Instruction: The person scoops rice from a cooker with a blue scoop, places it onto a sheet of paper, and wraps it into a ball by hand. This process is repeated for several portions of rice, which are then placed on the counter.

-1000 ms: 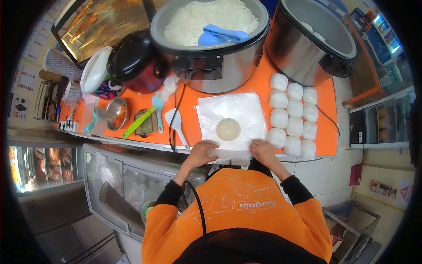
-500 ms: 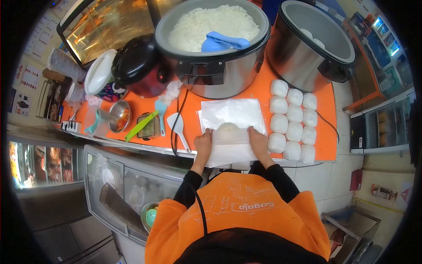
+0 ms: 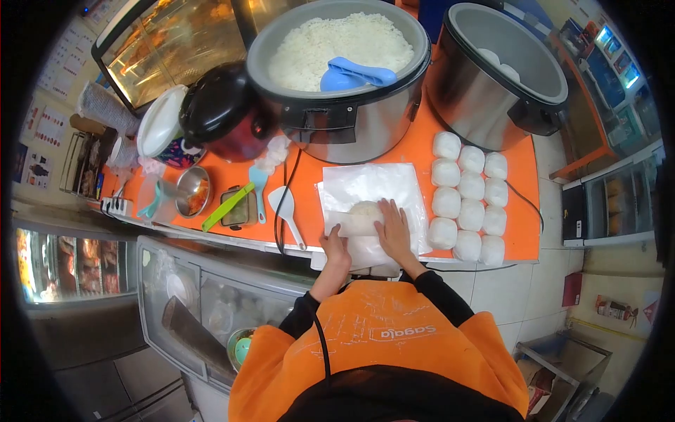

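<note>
A mound of rice sits on a stack of white wrapping paper at the orange counter's front edge, partly covered by a folded paper strip. My right hand lies on the right side of this fold, fingers stretched out and touching paper and rice. My left hand is closed at the fold's left end, thumb and fingers pinching the paper edge. Several white wrapped rice bundles stand in rows to the right. What lies under the fold is hidden.
Behind the paper stands a large rice cooker of rice with a blue scoop. A second cooker pot holds white bundles. To the left lie a white paddle, green tongs and a metal bowl.
My right hand has let go of the paper's right edge and moved left, flattening onto the fold. My left hand has shifted slightly lower. The front paper flap is now folded back across the rice.
</note>
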Motion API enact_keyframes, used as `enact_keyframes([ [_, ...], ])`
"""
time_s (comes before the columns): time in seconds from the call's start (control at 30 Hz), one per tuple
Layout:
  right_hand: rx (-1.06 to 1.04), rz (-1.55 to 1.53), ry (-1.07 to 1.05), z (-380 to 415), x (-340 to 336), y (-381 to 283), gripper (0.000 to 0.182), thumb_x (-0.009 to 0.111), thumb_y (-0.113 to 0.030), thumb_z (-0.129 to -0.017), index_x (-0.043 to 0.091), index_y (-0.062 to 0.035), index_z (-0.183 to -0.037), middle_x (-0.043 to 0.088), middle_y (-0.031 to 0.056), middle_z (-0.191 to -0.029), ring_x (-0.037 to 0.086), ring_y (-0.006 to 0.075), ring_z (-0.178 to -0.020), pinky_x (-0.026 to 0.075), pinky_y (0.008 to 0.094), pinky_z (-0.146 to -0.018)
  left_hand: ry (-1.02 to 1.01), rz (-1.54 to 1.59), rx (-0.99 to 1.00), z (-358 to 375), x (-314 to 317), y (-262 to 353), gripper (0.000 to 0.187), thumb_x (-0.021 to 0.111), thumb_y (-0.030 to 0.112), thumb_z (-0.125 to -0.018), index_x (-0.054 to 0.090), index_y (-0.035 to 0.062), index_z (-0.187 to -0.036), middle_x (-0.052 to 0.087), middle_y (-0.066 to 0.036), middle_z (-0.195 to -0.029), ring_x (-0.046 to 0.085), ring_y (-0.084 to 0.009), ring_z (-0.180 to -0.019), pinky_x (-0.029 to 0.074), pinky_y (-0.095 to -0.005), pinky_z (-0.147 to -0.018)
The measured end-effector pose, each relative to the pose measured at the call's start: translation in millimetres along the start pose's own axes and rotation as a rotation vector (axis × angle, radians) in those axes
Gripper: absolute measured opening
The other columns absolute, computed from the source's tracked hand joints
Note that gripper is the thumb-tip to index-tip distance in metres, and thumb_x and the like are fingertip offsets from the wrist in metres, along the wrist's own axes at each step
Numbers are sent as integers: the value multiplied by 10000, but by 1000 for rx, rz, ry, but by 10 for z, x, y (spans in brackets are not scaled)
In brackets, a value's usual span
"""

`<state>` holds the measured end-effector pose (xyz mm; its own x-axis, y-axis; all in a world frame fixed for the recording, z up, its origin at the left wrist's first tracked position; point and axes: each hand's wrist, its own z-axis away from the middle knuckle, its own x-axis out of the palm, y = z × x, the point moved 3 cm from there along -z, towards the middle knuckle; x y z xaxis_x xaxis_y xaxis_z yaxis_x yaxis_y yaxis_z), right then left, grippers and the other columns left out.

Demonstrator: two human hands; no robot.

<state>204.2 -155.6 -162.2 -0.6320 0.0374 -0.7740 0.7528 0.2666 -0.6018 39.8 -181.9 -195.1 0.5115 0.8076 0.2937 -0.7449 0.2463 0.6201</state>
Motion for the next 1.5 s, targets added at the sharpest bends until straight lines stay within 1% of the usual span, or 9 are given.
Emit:
enact_keyframes([
  [0.27, -35, -5, -56, 34, -149, 128, 517, 504, -262, -869, 359, -108, -1340, 391, 159, -1349, 379, 321, -1229, 283, 456, -1014, -363, -953, 677, -381, -276, 235, 340, 650, 9, -730, 494, -6, -1031, 585, -56, -819, 552, -118, -718, 456, -255, -618],
  [0.5, 177, 309, -300, -897, -212, 166, 547, 535, -196, -840, 341, -177, -1351, 507, 140, -1062, 539, 289, -932, 465, 418, -761, -538, -716, 266, -650, 385, 636, 248, 677, -11, -705, 629, -22, -949, 626, -32, -741, 529, -112, -558, 438, -230, -546],
  [0.6, -21, 239, -270, -1143, -239, 174, 546, 564, -175, -823, 373, -220, -1332, 505, 134, -1023, 542, 292, -940, 449, 420, -792, -444, -631, 245, -626, 263, 601, 173, 663, -49, -705, 644, -20, -874, 619, -22, -745, 536, -97, -606, 441, -217, -586],
  [1.0, -270, 141, -183, -1342, -72, 36, 257, 633, -162, -767, 561, -101, -1007, 535, 80, -994, 551, 268, -914, 413, 398, -796, -338, -404, 542, -575, 67, 396, 191, 607, -91, -722, 607, 1, -890, 586, -24, -727, 537, -97, -672, 427, -204, -644],
  [1.1, -563, 222, -66, -1313, -282, -128, 178, 643, -162, -756, 570, -79, -896, 541, 65, -975, 557, 268, -884, 408, 382, -792, -117, -673, 872, -306, 92, 556, 273, 605, -39, -739, 541, -1, -1002, 587, -57, -812, 559, -176, -731, 428, -296, -757],
  [1.2, -697, 142, -84, -1305, -360, -183, 162, 647, -164, -752, 564, -75, -858, 570, 67, -901, 576, 267, -852, 426, 375, -771, -18, -1058, 1592, 368, 231, 645, 374, 593, 8, -750, 483, 24, -1107, 553, -130, -951, 531, -276, -865, 378, -404, -858],
  [1.33, -506, 75, -211, -1351, -333, -64, 141, 641, -176, -758, 558, -77, -813, 598, 66, -791, 606, 247, -786, 466, 368, -696, -965, -1407, 1837, 428, -31, 87, 494, 590, 107, -775, 439, 87, -1245, 392, -191, -1305, 301, -350, -1266, 224, -542, -1011],
  [1.43, -558, 125, -184, -1345, -290, -44, 142, 637, -186, -760, 557, -79, -806, 609, 63, -746, 617, 241, -732, 483, 361, -648, -966, -1587, 1414, 518, 96, 73, 602, 590, 130, -771, 370, 99, -1331, 294, -171, -1410, 207, -372, -1331, 136, -584, -1046],
  [1.5, -669, 79, -61, -1317, -318, -61, 144, 634, -193, -764, 553, -79, -794, 612, 64, -742, 617, 244, -702, 486, 358, -627, -806, -1571, 1464, 446, 181, 155, 639, 587, 137, -772, 336, 109, -1359, 256, -168, -1433, 190, -367, -1339, 113, -590, -1051],
])
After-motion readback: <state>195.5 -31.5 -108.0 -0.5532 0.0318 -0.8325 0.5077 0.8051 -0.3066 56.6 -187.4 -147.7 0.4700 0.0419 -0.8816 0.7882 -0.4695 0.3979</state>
